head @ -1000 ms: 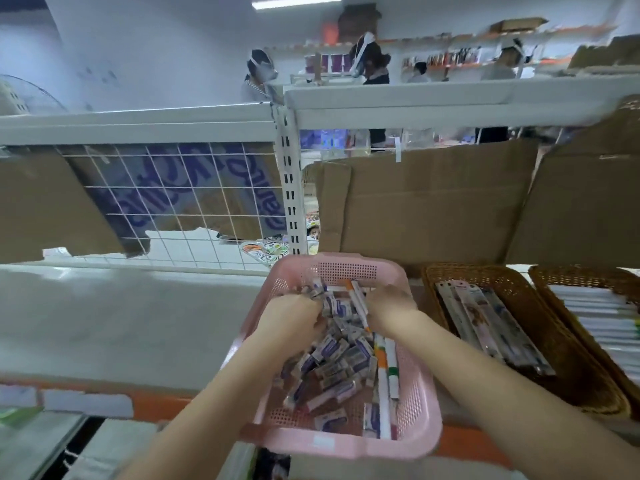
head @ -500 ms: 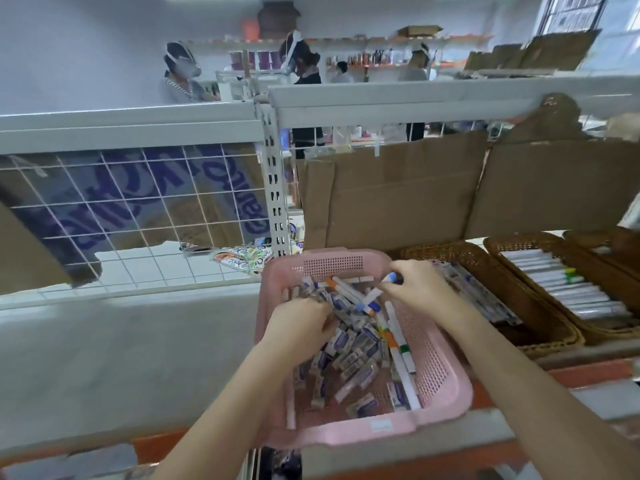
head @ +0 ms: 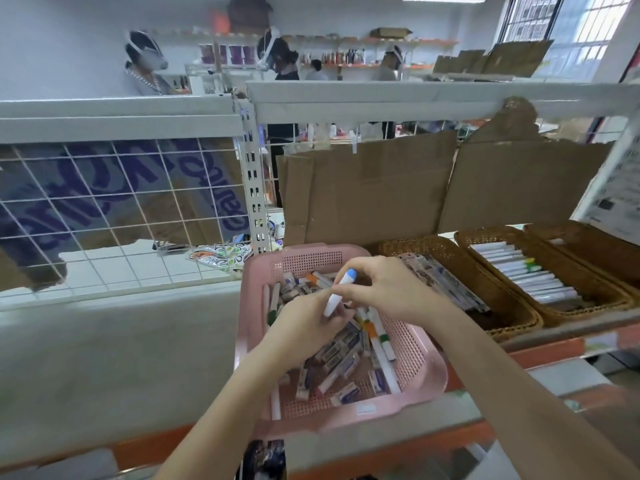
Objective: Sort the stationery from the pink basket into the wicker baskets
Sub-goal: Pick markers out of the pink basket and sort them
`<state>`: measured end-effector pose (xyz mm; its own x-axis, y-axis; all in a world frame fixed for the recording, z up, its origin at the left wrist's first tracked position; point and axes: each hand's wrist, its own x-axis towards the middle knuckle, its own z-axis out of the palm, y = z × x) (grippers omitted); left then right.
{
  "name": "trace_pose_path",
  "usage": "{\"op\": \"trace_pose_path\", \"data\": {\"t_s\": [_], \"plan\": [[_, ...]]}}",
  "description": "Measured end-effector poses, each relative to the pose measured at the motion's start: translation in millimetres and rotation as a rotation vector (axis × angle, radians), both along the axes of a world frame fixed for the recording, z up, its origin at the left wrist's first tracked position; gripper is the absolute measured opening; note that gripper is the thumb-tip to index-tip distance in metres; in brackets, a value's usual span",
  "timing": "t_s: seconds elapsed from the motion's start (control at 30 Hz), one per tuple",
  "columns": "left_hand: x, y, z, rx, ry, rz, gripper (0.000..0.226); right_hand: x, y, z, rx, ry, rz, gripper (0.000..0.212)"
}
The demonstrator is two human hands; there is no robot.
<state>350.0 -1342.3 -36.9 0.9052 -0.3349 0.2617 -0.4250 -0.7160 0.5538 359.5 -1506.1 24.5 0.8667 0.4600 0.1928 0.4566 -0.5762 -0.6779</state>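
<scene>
we see two bare arms reaching over a pink basket that sits on a shelf, with three wicker baskets to its right. the right hand pinches a white marker with a blue cap between thumb and fingertips, holding it tilted just above the pile, cap end up and away from us. the left hand is curled beside it, its fingers touching the marker's lower end; we cannot tell whether it grips the marker or only steadies it. the marker looks light, stiff and smooth, so we judge it could slip from a loose pinch; holding it at the middle of the barrel seems safest, since pulling on the cap might loosen it. below the hands the pink basket holds a jumble of small boxed items and more white markers with orange and green bands. the nearest wicker basket holds long flat packets, the middle wicker basket holds a neat row of white markers, and the far wicker basket is mostly cut off by the frame's edge. we judge the middle one to be where this marker belongs. brown cardboard stands behind the baskets, and people work at shelves in the distance.
</scene>
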Motion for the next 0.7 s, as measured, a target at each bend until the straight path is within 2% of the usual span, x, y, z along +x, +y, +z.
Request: {"op": "trace_pose_path", "data": {"t_s": [0.17, 0.33, 0.43, 0.57, 0.7], "plan": [[-3, -3, -1, -0.204, 0.071, 0.030, 0.022, 4, 2, 1, 0.031, -0.024, 0.042, 0.017], [-2, -5, -7, -0.259, 0.095, 0.047, 0.016, 10, -2, 1, 0.018, 0.007, 0.078, 0.016], [-1, -1, -7, -0.284, 0.123, 0.057, 0.017, 15, -10, 5, 0.064, 0.013, 0.021, 0.010], [-1, 8, -6, -0.354, 0.116, 0.124, 0.019, 20, -38, 2, 0.414, 0.072, -0.160, 0.009], [-3, 9, -1, -0.467, 0.107, 0.120, 0.014, 6, -41, -17, 0.989, 0.447, -0.155, 0.021]]}}
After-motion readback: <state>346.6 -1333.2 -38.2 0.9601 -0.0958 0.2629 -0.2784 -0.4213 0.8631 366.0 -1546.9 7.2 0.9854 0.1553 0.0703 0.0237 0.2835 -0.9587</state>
